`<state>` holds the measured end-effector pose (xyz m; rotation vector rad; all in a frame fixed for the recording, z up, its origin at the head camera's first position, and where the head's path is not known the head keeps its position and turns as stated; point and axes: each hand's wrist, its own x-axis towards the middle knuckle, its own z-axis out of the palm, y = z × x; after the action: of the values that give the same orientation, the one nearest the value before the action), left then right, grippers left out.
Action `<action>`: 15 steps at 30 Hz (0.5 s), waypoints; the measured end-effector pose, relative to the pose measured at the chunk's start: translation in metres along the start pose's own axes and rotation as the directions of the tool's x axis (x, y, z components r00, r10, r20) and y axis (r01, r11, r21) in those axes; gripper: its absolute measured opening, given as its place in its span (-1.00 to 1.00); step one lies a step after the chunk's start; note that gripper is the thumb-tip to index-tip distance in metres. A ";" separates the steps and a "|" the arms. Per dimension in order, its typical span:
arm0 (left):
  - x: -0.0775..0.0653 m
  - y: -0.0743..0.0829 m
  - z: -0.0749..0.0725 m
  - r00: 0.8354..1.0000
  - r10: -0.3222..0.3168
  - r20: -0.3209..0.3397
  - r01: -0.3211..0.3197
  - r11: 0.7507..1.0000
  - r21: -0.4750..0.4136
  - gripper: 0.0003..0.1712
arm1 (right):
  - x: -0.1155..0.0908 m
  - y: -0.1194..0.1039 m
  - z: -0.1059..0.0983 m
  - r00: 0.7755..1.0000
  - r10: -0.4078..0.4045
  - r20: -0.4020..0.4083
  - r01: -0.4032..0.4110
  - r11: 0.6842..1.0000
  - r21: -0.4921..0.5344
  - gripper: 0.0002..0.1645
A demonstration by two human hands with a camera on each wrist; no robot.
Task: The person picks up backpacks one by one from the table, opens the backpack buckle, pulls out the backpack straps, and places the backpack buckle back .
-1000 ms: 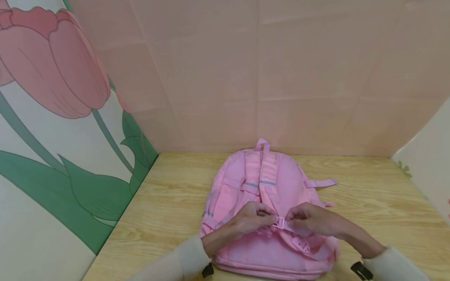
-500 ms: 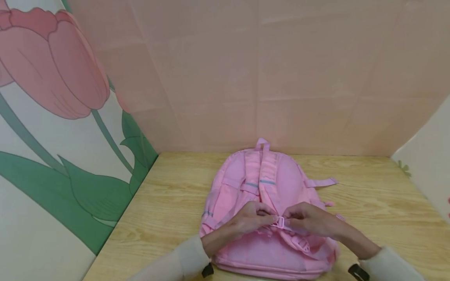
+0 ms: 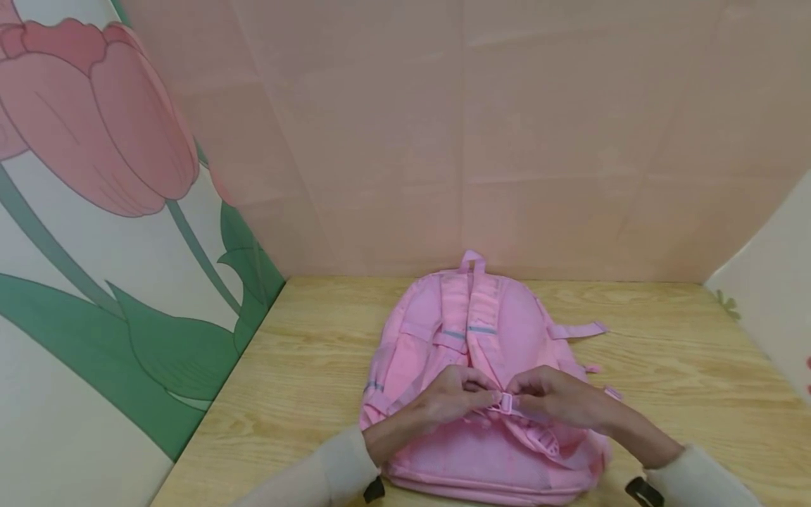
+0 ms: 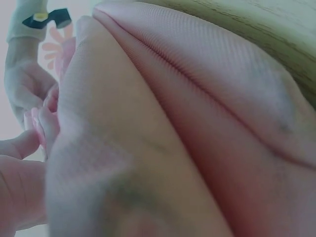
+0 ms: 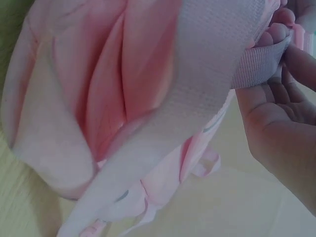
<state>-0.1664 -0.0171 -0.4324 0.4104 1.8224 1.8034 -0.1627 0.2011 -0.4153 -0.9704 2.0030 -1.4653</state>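
Note:
A pink backpack (image 3: 481,458) lies with its straps facing up. Over its lower half, my left hand (image 3: 453,394) pinches a pink plastic buckle (image 3: 506,402) from the left. My right hand (image 3: 557,398) is close up against the buckle's other side, thumb and fingers gripping the webbing strap (image 5: 259,66). In the right wrist view the webbing passes between the fingers. Both shoulder straps (image 3: 484,303) run down the middle of the bag. A second strap adjuster (image 3: 546,442) hangs just below my right hand. In the left wrist view, bag fabric fills most of the picture.
The backpack is on a wood-grain table (image 3: 291,366), with a plain pinkish wall panel (image 3: 469,141) behind it. A tulip mural (image 3: 114,120) covers the left wall. One loose strap end (image 3: 579,329) sticks out to the right of the bag.
My right hand has slid slightly left along the webbing, closer to the buckle. A strap end now shows beyond the right wrist. The left hand stays in place.

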 end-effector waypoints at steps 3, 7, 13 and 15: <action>0.000 0.000 -0.001 1.000 -0.002 -0.005 0.002 1.000 0.005 -0.89 | -0.001 0.001 -0.001 1.000 0.019 -0.015 -0.020 1.000 -0.021 -0.84; 0.000 0.001 -0.001 1.000 -0.002 -0.008 0.002 1.000 0.003 -0.89 | -0.002 0.001 -0.003 0.998 0.049 -0.049 -0.052 0.996 -0.072 -0.88; 0.000 0.002 0.000 1.000 -0.011 -0.008 0.011 1.000 -0.027 -0.90 | -0.003 -0.003 -0.002 0.991 0.080 -0.106 -0.097 0.981 -0.169 -0.87; 0.000 0.001 0.000 1.000 -0.011 -0.010 0.011 1.000 -0.028 -0.90 | -0.004 -0.004 -0.002 0.991 0.079 -0.111 -0.101 0.974 -0.201 -0.84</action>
<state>-0.1664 -0.0166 -0.4309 0.3806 1.8005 1.8245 -0.1605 0.2042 -0.4110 -0.8881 2.2790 -1.3021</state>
